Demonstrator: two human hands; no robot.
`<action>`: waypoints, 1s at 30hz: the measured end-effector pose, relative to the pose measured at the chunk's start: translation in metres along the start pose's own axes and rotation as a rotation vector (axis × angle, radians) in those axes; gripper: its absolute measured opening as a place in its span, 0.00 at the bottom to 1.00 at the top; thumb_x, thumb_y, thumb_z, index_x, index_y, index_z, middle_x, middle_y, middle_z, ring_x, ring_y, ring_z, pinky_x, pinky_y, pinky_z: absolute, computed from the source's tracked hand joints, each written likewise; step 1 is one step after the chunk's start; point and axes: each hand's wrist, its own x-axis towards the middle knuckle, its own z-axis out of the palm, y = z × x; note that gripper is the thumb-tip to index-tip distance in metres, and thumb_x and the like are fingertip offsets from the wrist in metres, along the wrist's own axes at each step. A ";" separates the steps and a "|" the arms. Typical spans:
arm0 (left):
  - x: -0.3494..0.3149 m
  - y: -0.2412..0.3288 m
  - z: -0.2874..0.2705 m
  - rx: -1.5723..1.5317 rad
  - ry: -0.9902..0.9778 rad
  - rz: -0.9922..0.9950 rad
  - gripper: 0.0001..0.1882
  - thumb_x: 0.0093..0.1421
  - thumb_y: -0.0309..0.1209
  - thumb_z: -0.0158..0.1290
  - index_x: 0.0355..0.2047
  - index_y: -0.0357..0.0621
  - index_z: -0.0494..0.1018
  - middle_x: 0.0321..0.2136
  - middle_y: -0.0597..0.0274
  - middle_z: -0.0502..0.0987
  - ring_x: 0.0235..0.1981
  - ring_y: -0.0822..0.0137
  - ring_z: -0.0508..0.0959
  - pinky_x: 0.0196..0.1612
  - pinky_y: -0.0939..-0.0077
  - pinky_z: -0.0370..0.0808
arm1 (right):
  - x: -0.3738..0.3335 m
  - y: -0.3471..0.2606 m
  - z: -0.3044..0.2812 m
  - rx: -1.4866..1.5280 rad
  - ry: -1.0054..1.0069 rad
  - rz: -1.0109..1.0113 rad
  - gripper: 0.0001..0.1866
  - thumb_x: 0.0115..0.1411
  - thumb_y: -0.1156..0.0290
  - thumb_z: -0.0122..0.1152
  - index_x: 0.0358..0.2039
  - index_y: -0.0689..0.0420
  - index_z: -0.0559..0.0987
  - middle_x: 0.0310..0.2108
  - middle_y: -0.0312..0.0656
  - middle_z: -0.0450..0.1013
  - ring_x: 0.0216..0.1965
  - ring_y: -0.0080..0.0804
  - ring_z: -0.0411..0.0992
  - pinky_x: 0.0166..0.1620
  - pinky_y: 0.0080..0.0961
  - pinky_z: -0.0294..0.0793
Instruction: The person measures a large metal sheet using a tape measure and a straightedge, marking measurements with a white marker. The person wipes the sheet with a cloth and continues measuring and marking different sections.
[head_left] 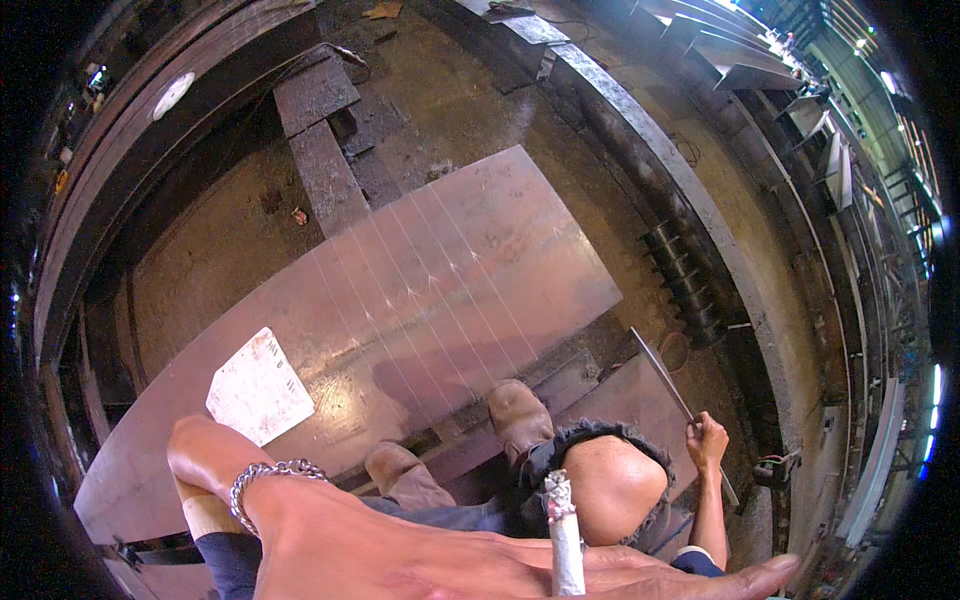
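Observation:
My left hand (430, 560) fills the lower foreground, close to the camera, with a chain bracelet (262, 482) at its wrist. A lit cigarette (565, 540) with an ash tip stands up between its fingers, whose grip is partly cut off by the lower edge. At the right, my right hand (708, 440) is closed around a long, thin metal straightedge (660, 368), held at a slant. Before me lies a large curved steel plate (560, 240) marked with several pale lines and small arrow-like marks. A white angular sheet (258, 390) with dark markings rests on its left part.
My brown boots (520, 415) are at the plate's near edge, beside a bare knee (612, 490) framed by frayed cloth. A long curved steel beam (650, 130) runs along the right, with a dark ribbed part (685, 285) inside it. Another curved beam (150, 150) borders the left.

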 end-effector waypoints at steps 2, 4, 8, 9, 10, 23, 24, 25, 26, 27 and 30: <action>0.001 0.000 0.001 0.006 -0.001 0.001 0.52 0.49 0.67 0.48 0.62 0.36 0.61 0.52 0.45 0.74 0.52 0.56 0.76 0.50 0.64 0.73 | 0.008 -0.015 -0.018 -0.020 0.083 -0.024 0.09 0.50 0.71 0.64 0.29 0.55 0.72 0.25 0.47 0.75 0.30 0.52 0.76 0.32 0.43 0.73; 0.002 -0.003 0.002 0.011 -0.002 0.001 0.51 0.50 0.66 0.49 0.62 0.37 0.61 0.52 0.45 0.74 0.52 0.56 0.76 0.51 0.64 0.73 | 0.016 -0.024 -0.027 -0.036 0.198 0.009 0.08 0.51 0.70 0.63 0.29 0.55 0.73 0.24 0.48 0.75 0.29 0.52 0.75 0.32 0.43 0.73; 0.006 -0.004 0.004 0.024 -0.005 0.013 0.50 0.50 0.64 0.51 0.63 0.38 0.60 0.53 0.45 0.74 0.53 0.56 0.75 0.52 0.63 0.73 | 0.034 -0.045 -0.049 0.029 0.340 0.142 0.06 0.54 0.71 0.63 0.31 0.55 0.75 0.26 0.47 0.76 0.31 0.50 0.76 0.33 0.41 0.73; 0.006 -0.005 0.004 0.034 0.000 0.008 0.50 0.50 0.64 0.51 0.63 0.38 0.60 0.53 0.46 0.74 0.53 0.56 0.75 0.52 0.63 0.73 | 0.039 -0.064 -0.059 0.070 0.386 0.132 0.06 0.56 0.71 0.62 0.32 0.56 0.74 0.26 0.47 0.76 0.31 0.50 0.77 0.33 0.40 0.72; 0.007 -0.005 0.005 0.040 0.000 0.003 0.50 0.50 0.63 0.52 0.63 0.38 0.60 0.53 0.46 0.74 0.53 0.56 0.75 0.52 0.63 0.73 | 0.045 -0.081 -0.065 0.099 0.456 0.122 0.05 0.59 0.71 0.61 0.32 0.57 0.74 0.26 0.48 0.76 0.29 0.48 0.76 0.33 0.37 0.72; 0.041 -0.011 0.010 0.147 -0.068 -0.011 0.48 0.52 0.57 0.58 0.65 0.41 0.58 0.56 0.48 0.72 0.55 0.56 0.74 0.56 0.61 0.71 | 0.122 -0.196 -0.029 1.092 0.267 0.012 0.09 0.65 0.71 0.58 0.32 0.63 0.79 0.25 0.28 0.70 0.28 0.15 0.63 0.31 0.15 0.62; 0.045 -0.010 0.009 0.175 -0.062 -0.031 0.47 0.53 0.57 0.59 0.65 0.41 0.58 0.56 0.48 0.72 0.56 0.56 0.73 0.56 0.60 0.71 | 0.125 -0.213 -0.016 1.218 0.179 0.033 0.09 0.65 0.71 0.58 0.31 0.64 0.79 0.26 0.29 0.70 0.29 0.16 0.64 0.32 0.16 0.62; 0.053 -0.017 0.007 0.182 -0.071 -0.001 0.47 0.53 0.56 0.59 0.65 0.42 0.58 0.56 0.48 0.72 0.56 0.56 0.73 0.56 0.60 0.71 | 0.128 -0.214 -0.013 1.252 0.118 0.047 0.10 0.65 0.71 0.58 0.31 0.64 0.78 0.26 0.29 0.70 0.30 0.16 0.64 0.33 0.16 0.63; 0.061 -0.023 0.001 0.205 -0.060 0.031 0.47 0.53 0.56 0.60 0.66 0.42 0.58 0.56 0.48 0.72 0.56 0.56 0.73 0.56 0.60 0.71 | 0.132 -0.213 -0.009 1.287 0.057 0.062 0.10 0.65 0.71 0.58 0.31 0.65 0.78 0.26 0.30 0.70 0.30 0.17 0.65 0.35 0.16 0.64; 0.068 -0.023 -0.006 0.275 -0.022 0.022 0.47 0.53 0.56 0.60 0.66 0.42 0.58 0.57 0.48 0.72 0.56 0.56 0.73 0.57 0.60 0.71 | 0.136 -0.225 0.003 1.285 0.038 0.015 0.10 0.65 0.70 0.58 0.30 0.65 0.78 0.26 0.29 0.70 0.29 0.16 0.65 0.32 0.16 0.63; 0.085 -0.056 -0.058 0.603 0.279 0.021 0.47 0.53 0.54 0.62 0.66 0.43 0.57 0.57 0.49 0.72 0.57 0.56 0.73 0.57 0.59 0.70 | 0.144 -0.244 0.011 1.371 -0.043 -0.022 0.10 0.64 0.70 0.60 0.32 0.65 0.80 0.23 0.28 0.71 0.25 0.14 0.64 0.27 0.15 0.62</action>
